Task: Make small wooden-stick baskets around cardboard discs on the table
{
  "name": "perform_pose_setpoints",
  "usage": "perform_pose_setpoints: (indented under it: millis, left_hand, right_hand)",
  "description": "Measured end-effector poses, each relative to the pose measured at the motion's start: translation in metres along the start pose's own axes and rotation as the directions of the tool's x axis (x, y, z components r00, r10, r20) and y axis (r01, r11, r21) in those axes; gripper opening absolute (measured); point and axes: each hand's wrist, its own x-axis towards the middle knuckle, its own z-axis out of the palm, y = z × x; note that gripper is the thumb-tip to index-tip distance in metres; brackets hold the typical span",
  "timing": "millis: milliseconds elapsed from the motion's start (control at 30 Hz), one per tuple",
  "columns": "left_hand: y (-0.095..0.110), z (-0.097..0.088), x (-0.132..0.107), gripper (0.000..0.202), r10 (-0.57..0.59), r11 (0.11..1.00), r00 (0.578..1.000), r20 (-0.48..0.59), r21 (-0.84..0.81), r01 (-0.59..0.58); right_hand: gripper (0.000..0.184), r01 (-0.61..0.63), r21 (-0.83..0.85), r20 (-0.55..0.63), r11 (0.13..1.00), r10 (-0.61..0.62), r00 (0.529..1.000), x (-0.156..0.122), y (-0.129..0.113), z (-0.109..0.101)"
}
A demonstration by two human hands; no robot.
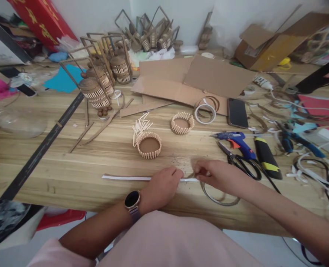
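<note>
A long, narrow white-faced strip (125, 178) with a dark edge lies flat near the front of the table. My left hand (164, 185), with a watch on its wrist, is closed and rests on this strip, its fingertips pressed together near the right part. At the strip's right end, my right hand (216, 174) pinches it between thumb and fingers. A curled brown strip (222, 203) loops on the table just below my right hand. Beyond my hands stand two round bases ringed with short sticks, a near one (149, 154) and a far one (182, 126).
Loose sticks (142, 126) lie behind the near ring. To the right are a blue glue gun (241, 142), black scissors (248, 167), a cutter (267, 157) and a phone (237, 112). Cardboard (164, 81) and small woven lanterns (93, 92) stand farther back. Another person sits at the left edge.
</note>
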Motion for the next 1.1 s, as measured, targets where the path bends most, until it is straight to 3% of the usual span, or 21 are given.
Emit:
perform_pose_setpoints:
  millis: [267,533,733,1100]
  left_hand:
    - [0.000,-0.001,0.000,0.017,-0.001,1.000,1.000,0.011,0.006,0.001]
    - [-0.001,0.001,0.000,0.019,0.012,1.000,1.000,0.001,0.022,-0.012]
    - [-0.001,0.000,-0.001,0.022,0.023,0.998,0.999,0.030,0.058,-0.024]
    - [-0.002,-0.001,0.000,0.023,0.059,0.990,0.997,0.047,0.126,-0.064]
  right_hand:
    - [0.017,-0.053,-0.082,0.059,0.995,0.058,0.997,0.000,-0.009,-0.006]
    - [0.044,-0.128,-0.133,0.239,0.983,0.157,0.958,0.004,-0.015,-0.014]
    - [0.039,-0.149,-0.146,0.230,0.978,0.180,0.956,0.004,-0.013,-0.011]
    - [0.037,-0.053,-0.023,0.144,0.998,0.056,0.988,0.001,0.018,0.009]
